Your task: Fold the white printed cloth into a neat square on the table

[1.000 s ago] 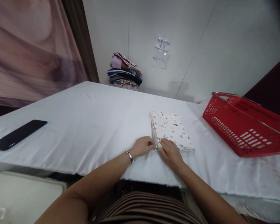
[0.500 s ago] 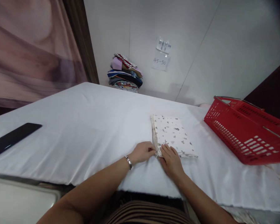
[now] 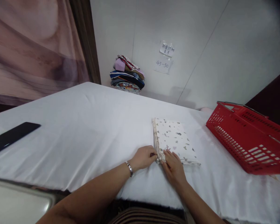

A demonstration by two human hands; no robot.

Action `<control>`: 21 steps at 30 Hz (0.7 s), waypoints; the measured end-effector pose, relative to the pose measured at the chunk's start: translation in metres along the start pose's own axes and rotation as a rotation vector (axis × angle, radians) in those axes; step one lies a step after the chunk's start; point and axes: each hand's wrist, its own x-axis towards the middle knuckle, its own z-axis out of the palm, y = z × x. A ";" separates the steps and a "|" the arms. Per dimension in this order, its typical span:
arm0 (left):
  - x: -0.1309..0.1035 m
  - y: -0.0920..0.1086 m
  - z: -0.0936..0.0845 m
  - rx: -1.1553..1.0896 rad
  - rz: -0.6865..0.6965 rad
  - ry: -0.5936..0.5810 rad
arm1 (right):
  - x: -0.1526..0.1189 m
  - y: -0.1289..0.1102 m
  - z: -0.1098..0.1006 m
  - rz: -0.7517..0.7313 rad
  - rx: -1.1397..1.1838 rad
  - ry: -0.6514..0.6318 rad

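Observation:
A folded white cloth with a small scattered print (image 3: 176, 137) lies flat on the white-covered table (image 3: 84, 124), right of centre. At its near left corner my left hand (image 3: 144, 157), with a silver bracelet at the wrist, pinches the layered edge between thumb and fingers. Beside it, my right hand (image 3: 174, 166) touches the near edge of the same cloth, its fingers together and laid over the corner, with the thumb close to the edge.
A red plastic basket (image 3: 242, 137) stands at the right. A black flat object (image 3: 14, 135) lies at the far left. Behind the table is a stack of folded fabrics (image 3: 128, 74), against a wall with paper signs (image 3: 163, 65). A pink patterned curtain (image 3: 37, 46) hangs at the left.
The view has shifted slightly, so the cloth and basket sit a little lower in the picture. Both hands remain at the same corner, where the edge looks slightly more bunched.

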 end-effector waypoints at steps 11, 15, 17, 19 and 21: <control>-0.006 0.009 0.000 -0.083 0.151 0.144 | -0.006 0.007 0.015 -0.181 -0.191 0.038; -0.008 0.012 0.001 -0.005 0.226 0.071 | -0.008 0.005 0.016 -0.167 -0.171 0.023; -0.007 0.012 0.001 0.017 0.223 0.078 | -0.009 0.006 0.012 -0.142 -0.117 -0.015; -0.006 0.011 0.000 0.035 0.222 0.081 | -0.007 0.009 0.004 -0.103 -0.029 -0.060; -0.005 0.011 -0.001 0.043 0.218 0.079 | 0.001 0.013 -0.005 -0.052 0.063 -0.090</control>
